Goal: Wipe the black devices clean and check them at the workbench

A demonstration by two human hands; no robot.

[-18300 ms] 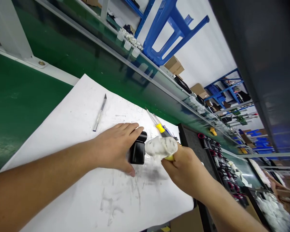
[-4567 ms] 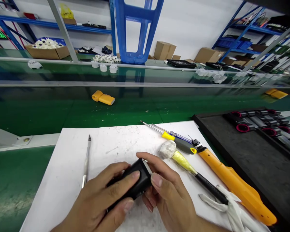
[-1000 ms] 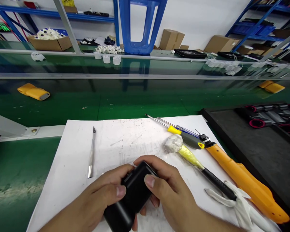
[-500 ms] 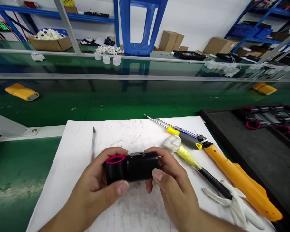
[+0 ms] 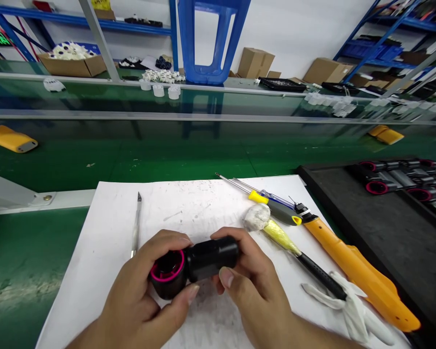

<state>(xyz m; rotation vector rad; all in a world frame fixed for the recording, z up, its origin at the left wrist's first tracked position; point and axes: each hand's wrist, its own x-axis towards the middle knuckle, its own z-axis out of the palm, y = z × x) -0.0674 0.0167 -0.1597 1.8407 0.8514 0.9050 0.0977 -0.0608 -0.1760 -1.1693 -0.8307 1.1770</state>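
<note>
Both hands grip one black plastic housing [image 5: 212, 257], which has a short round tube with a magenta ring at its left end. My left hand [image 5: 148, 286] is closed around that ringed tube, thumb in front and fingers behind. At the other end, the fingers of my right hand [image 5: 254, 286] wrap behind the black body, with the thumb along its front lower edge. The ring's opening faces up and toward me, showing a dark inside. Just beyond my left hand lies a craft knife [image 5: 136, 223] on the white sheet [image 5: 112, 208].
Right of my hands lie screwdrivers [image 5: 279, 211], a stick with a white wrapped head [image 5: 257, 216], an orange-handled tool [image 5: 356, 266] and a white glove [image 5: 359, 310]. A black tray [image 5: 334, 194] holds several similar housings. Behind, yellow objects [image 5: 12, 139] rest on the green conveyor [image 5: 160, 150].
The black housing has rolled toward me, so the magenta ring's opening shows wider and its right end points slightly up. Both hands keep their hold. The view has shifted slightly.
</note>
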